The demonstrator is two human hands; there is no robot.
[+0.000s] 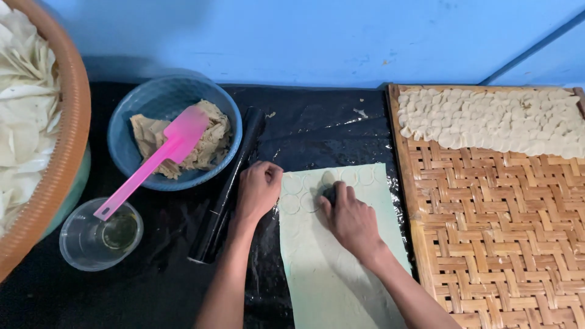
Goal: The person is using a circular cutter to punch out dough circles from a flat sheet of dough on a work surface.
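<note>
**Right hand presses a cutter into the dough sheet**

The right hand (pixel 352 220) lies palm down on the pale dough sheet (pixel 332 268), its forearm running in from the lower right. Its fingers are curled tight around a small dark cutter (pixel 329 194), of which only a bit shows at the fingertips; the cutter sits on the upper middle of the sheet. Round cut marks ring that spot, along the sheet's top edge and to the left of the hand.

The left hand (pixel 258 190) is closed into a loose fist, knuckles up, resting at the sheet's upper left corner on the black table cover (pixel 152 286). Whether it holds anything cannot be told. Its forearm comes up from the bottom edge, nearly parallel to the sheet's left side.

Just left of that hand lies a black rolling pin (pixel 226 189), slanted from upper right to lower left. Beyond it stands a blue bowl (pixel 125 131) with a lump of tan dough and a pink spatula (pixel 159 158), whose handle sticks out over a clear plastic cup (pixel 100 234) holding a little yellowish liquid. A big brown basket (pixel 67 140) of white chips fills the left edge.

To the right of the sheet sits a woven bamboo tray (pixel 499 244); small dough rounds (pixel 493 119) overlap in rows across its far end. A blue wall (pixel 304 36) stands behind.
</note>
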